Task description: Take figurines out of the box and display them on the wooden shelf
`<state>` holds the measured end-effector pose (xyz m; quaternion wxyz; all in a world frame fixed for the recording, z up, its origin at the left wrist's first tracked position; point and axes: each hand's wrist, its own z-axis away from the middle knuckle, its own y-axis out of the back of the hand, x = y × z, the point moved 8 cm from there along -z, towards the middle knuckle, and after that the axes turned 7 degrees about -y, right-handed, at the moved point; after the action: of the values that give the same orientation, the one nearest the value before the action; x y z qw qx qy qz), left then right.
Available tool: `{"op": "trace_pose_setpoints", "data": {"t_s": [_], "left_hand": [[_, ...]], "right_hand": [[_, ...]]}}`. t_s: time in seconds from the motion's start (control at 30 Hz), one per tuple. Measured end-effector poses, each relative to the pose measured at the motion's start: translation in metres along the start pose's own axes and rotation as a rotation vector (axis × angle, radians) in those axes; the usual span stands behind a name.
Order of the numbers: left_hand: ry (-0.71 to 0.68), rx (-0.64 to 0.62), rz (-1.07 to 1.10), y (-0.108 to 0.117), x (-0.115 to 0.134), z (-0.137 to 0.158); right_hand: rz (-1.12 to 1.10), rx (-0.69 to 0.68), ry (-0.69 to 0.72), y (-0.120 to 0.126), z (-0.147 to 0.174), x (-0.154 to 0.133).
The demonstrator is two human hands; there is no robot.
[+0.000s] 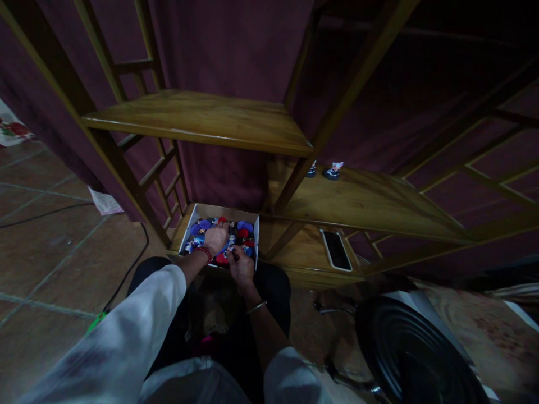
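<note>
A shallow white box (257,238) sits on the low wooden shelf before my knees. Small figurines (231,240) in blue, red, purple and black fill it. My left hand (216,238), with a red bead bracelet, reaches over the box's middle; its fingertips are down among the figurines and I cannot make out their grip. Close by, at the front right of the box, my right hand (242,268) has thumb and fingers pinched together on a small pale figurine (231,248). A bangle circles that wrist.
Two small figurines (333,170) on dark bases stand on the right shelf (362,202). A phone (337,250) lies on the lower board. An upper shelf (197,116) overhangs the box. A round black stool (415,353) is at lower right; a cable (137,259) runs along the floor.
</note>
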<state>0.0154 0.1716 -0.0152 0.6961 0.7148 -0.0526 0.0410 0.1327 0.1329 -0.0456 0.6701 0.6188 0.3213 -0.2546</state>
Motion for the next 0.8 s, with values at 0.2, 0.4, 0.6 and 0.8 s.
{"op": "trace_pose_setpoints", "data": {"t_s": [0.2,0.4,0.6,0.8], "left_hand": [[0.050,0.046,0.086,0.002,-0.010,0.006],[0.088,0.118,0.244,-0.004,-0.022,0.011],[0.154,0.146,0.358,-0.008,-0.030,0.020],[0.284,0.092,0.541,-0.022,-0.039,0.034]], "right_hand": [[-0.030,0.001,-0.019,-0.002,0.000,0.003],[-0.050,0.009,0.009,-0.002,-0.001,0.002],[-0.079,0.003,-0.003,0.001,-0.001,0.000],[-0.091,0.002,-0.012,0.003,0.000,-0.002]]}}
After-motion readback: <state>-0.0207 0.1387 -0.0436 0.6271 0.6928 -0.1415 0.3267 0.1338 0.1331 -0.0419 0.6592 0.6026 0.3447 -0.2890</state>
